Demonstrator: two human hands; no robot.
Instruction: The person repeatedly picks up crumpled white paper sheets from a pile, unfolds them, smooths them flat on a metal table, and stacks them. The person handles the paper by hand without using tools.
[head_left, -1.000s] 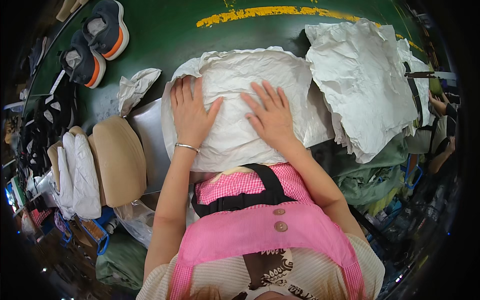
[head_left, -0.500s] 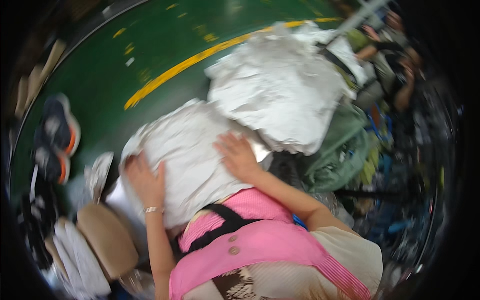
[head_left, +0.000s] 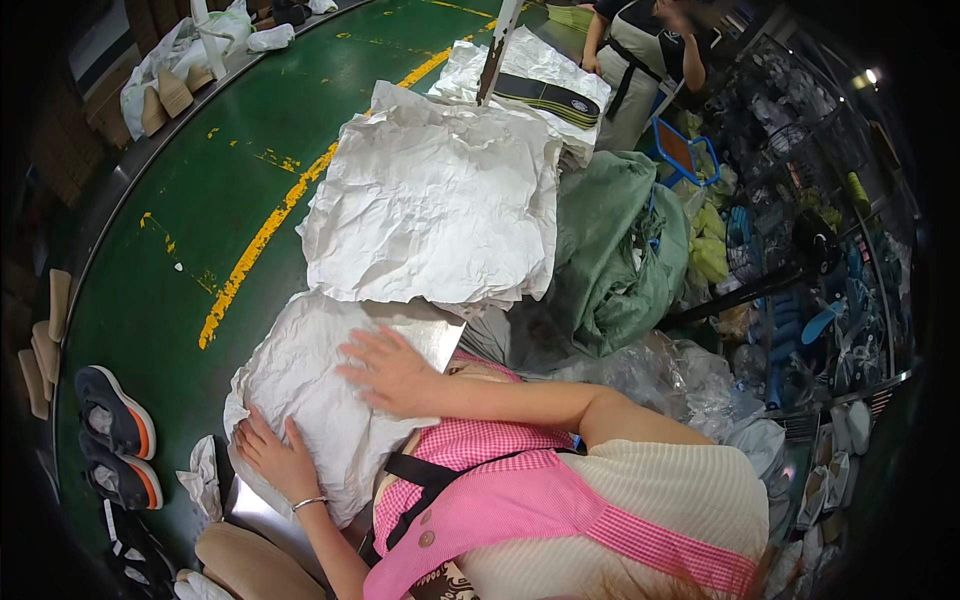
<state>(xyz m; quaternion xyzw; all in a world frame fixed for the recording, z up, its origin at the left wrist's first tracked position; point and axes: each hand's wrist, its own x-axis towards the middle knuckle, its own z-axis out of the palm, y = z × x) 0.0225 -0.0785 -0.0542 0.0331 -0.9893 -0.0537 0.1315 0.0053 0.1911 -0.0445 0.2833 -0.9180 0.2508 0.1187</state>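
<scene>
Close in front of my body lies a crumpled white paper sheet (head_left: pixel 300 350). My left hand (head_left: pixel 275 462) rests on its lower left edge, fingers spread. Flat on the sheet's upper right part is my right hand (head_left: pixel 395 372), slightly blurred, with its fingers apart. Neither hand grips anything. A shiny metal surface (head_left: pixel 440 335) shows from under the sheet at the right. Just beyond it lies a larger pile of wrinkled white sheets (head_left: pixel 430 205), which my hands do not touch.
Dark shoes with orange soles (head_left: pixel 125 435) and crumpled paper (head_left: pixel 203 478) lie left. Beige shoe-shaped forms (head_left: pixel 250 565) are near my left forearm. A green bag (head_left: pixel 625 260) stands right of the pile. A metal post (head_left: pixel 497 50) rises behind; a co-worker (head_left: pixel 640 70) stands far right.
My view has turned, so the sheets and shoes appear shifted. Both hands remain on the near sheet; my right hand lies farther across it, closer to my left.
</scene>
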